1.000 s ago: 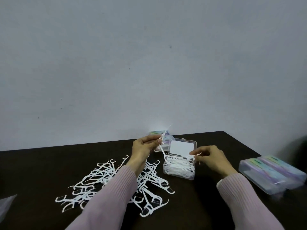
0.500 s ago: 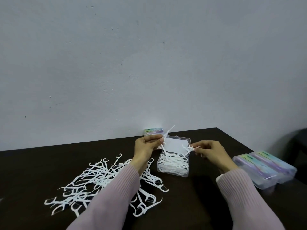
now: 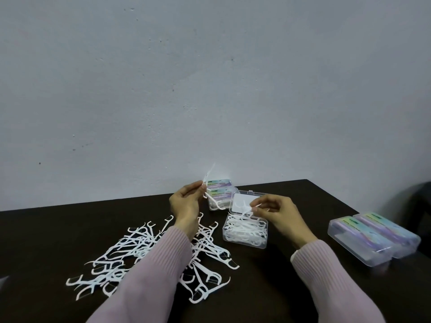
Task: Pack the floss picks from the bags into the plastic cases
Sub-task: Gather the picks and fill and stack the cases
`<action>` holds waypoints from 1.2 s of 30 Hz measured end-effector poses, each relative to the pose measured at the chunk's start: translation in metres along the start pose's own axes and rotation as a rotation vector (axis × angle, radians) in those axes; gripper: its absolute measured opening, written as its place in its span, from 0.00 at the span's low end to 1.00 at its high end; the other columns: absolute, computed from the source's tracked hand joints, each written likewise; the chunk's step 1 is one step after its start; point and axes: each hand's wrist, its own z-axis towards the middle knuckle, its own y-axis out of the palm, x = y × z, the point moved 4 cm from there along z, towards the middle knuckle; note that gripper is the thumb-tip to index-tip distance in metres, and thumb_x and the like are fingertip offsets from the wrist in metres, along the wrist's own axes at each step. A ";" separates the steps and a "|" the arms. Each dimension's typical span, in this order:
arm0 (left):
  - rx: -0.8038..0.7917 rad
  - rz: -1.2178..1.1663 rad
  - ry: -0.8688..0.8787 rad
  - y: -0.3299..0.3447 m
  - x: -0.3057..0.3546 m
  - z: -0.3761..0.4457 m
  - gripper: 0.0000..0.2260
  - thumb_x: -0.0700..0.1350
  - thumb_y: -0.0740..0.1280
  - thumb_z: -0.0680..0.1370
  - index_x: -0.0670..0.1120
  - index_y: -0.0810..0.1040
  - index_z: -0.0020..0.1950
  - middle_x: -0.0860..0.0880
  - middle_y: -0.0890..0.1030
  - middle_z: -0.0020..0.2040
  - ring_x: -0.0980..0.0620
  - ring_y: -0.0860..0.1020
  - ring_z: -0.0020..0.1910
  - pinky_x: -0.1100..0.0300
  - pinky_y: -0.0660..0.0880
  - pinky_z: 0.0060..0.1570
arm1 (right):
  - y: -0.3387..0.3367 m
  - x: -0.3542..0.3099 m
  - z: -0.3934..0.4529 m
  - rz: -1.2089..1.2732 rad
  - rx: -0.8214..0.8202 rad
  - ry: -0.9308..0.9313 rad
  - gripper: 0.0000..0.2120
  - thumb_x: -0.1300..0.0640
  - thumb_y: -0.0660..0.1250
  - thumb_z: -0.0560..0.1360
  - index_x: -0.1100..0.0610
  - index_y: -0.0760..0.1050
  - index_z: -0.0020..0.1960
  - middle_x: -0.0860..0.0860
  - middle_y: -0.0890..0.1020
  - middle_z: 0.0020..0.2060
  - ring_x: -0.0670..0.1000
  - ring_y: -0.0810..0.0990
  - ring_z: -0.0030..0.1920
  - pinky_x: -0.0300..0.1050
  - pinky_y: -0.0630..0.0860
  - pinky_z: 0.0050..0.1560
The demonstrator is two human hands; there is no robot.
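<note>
An open clear plastic case (image 3: 245, 231), its lid (image 3: 242, 202) raised at the back, holds a heap of white floss picks. My right hand (image 3: 276, 214) hovers just above its right side and pinches one floss pick (image 3: 245, 206) over the case. Left of the case, my left hand (image 3: 187, 202) is lifted off the table and pinches a few floss picks (image 3: 208, 180) that point up toward the wall. Many loose floss picks (image 3: 140, 250) lie scattered on the dark table under and left of my left forearm.
Two closed cases with coloured labels (image 3: 373, 238) lie side by side at the right table edge. More labelled cases (image 3: 220, 191) are stacked by the wall behind my left hand. A scrap of clear bag (image 3: 2, 281) shows at the far left edge. The dark table (image 3: 46, 229) meets the wall.
Both hands stay over the open case. My right hand has shifted its floss pick slightly down toward the case; the left still holds its picks up. The camera view has drifted.
</note>
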 end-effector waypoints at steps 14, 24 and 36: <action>-0.009 -0.011 -0.034 0.000 -0.003 -0.002 0.08 0.31 0.71 0.71 0.41 0.81 0.47 0.48 0.82 0.41 0.56 0.80 0.40 0.68 0.77 0.42 | -0.014 -0.001 0.001 0.216 0.162 -0.029 0.08 0.65 0.71 0.70 0.55 0.77 0.47 0.53 0.84 0.35 0.45 0.83 0.39 0.38 0.74 0.47; -0.013 -0.029 -0.048 0.001 -0.004 -0.001 0.07 0.31 0.71 0.71 0.41 0.81 0.44 0.48 0.82 0.39 0.57 0.79 0.38 0.73 0.76 0.35 | 0.003 0.012 0.002 -0.023 0.025 0.070 0.06 0.64 0.73 0.68 0.57 0.78 0.42 0.51 0.83 0.38 0.45 0.82 0.39 0.33 0.73 0.40; -0.031 -0.019 -0.050 0.004 -0.004 -0.005 0.08 0.31 0.70 0.71 0.38 0.81 0.48 0.47 0.82 0.40 0.56 0.80 0.39 0.72 0.77 0.37 | -0.003 0.011 0.000 -0.521 -0.050 -0.031 0.09 0.55 0.74 0.68 0.43 0.75 0.37 0.40 0.82 0.35 0.41 0.80 0.42 0.54 0.72 0.60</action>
